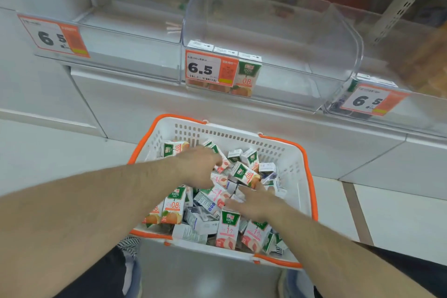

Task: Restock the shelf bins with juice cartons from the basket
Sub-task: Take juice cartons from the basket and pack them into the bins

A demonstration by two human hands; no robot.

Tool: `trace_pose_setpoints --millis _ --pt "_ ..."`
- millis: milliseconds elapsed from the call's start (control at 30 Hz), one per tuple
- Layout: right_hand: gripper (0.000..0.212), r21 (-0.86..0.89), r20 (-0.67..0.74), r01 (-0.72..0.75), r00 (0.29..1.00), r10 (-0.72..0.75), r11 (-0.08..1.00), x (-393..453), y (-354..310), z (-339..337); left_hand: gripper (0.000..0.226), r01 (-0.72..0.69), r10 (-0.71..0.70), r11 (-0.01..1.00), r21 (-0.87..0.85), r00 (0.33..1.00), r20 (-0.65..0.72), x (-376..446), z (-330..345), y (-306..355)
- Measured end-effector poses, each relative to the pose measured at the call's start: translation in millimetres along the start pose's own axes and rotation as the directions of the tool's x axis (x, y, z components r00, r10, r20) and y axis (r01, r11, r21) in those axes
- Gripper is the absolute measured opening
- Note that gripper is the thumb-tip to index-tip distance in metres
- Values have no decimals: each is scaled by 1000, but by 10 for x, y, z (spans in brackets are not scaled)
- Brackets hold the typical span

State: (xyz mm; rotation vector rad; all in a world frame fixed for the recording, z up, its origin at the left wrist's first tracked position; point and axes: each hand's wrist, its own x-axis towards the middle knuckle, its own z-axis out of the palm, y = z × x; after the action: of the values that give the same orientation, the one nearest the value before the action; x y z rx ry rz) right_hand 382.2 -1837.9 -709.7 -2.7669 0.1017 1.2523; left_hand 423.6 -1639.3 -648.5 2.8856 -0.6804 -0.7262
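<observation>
Fingers of right hand (pixel 258 203) spread on juice cartons (pixel 227 227), left hand (pixel 200 167) fingers curled among them, basket (pixel 300 191)

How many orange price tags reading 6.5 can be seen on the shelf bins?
3. The left price tag is on the left bin, the middle price tag is on the middle bin in front of cartons, and the right price tag is on the right bin. Others may lie outside the view.

Shop aisle: price tags (pixel 210 70) reading 6.5 on clear shelf bins (pixel 302 38), shopping basket (pixel 300 176) on tiled floor (pixel 399 220).
</observation>
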Motion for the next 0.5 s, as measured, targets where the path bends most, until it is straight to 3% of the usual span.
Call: trace_pose_setpoints --millis 167,267,367,500 --pt "54 -154 -70 22 997 -33 988 15 -136 117 62 31 -50 994 103 981 189 17 252 -207" --pt "67 -149 -82 -36 996 24 988 76 -108 134 78 -35 -8 987 158 964 265 80 471 -124" --pt "74 -217 -61 -10 998 -3 976 161 -67 166 99 -40 -31 988 147 891 453 142 794 193" --pt "59 -155 -151 55 985 -79 986 239 11 204 84 10 -99 980 199 891 444 175 983 451"
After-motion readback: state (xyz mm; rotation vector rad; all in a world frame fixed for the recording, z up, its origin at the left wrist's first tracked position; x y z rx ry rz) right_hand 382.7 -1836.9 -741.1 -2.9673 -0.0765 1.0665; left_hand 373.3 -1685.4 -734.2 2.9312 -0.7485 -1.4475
